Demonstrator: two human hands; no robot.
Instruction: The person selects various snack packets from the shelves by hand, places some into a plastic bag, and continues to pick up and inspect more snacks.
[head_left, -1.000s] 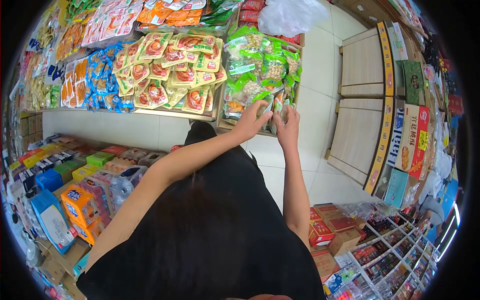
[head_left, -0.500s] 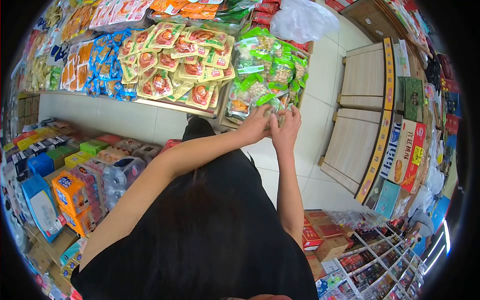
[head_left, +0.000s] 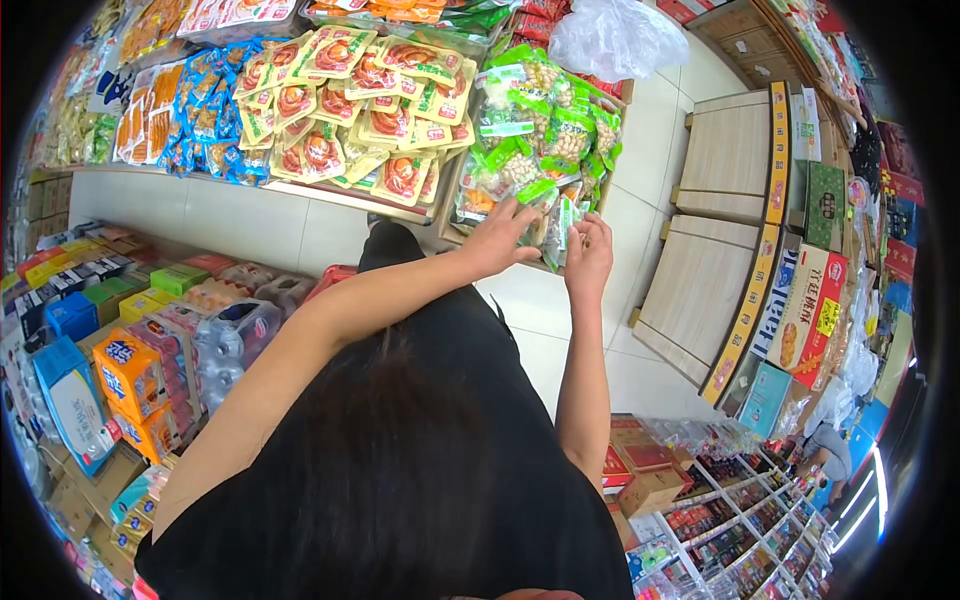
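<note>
A tray of clear-and-green snack bags (head_left: pixel 566 142), filled with pale nut-like pieces, lies in front of me. My left hand (head_left: pixel 497 240) rests at the near end of the pile, thumb apart from the fingers, with the fingertips against a bag with a green top (head_left: pixel 538 193). To its right, my right hand (head_left: pixel 590 255) has its fingers curled at the edge of a clear snack bag (head_left: pixel 566 218) with a white-and-green label. The fingers partly hide how that bag is gripped. Both hands are at the tray's near edge.
Left of the tray are yellow snack packets (head_left: pixel 385 115) and blue-wrapped packets (head_left: pixel 208 115). A crumpled plastic bag (head_left: pixel 620 38) lies at the far end. Wooden shelving (head_left: pixel 690 290) stands on the right. Stacked goods (head_left: pixel 140 375) are at the lower left, and a person (head_left: pixel 828 455) bends at the far right.
My hands were close together over one bag at the near edge. They have moved apart, the left to the left and the right slightly to the right. The view has shifted slightly.
</note>
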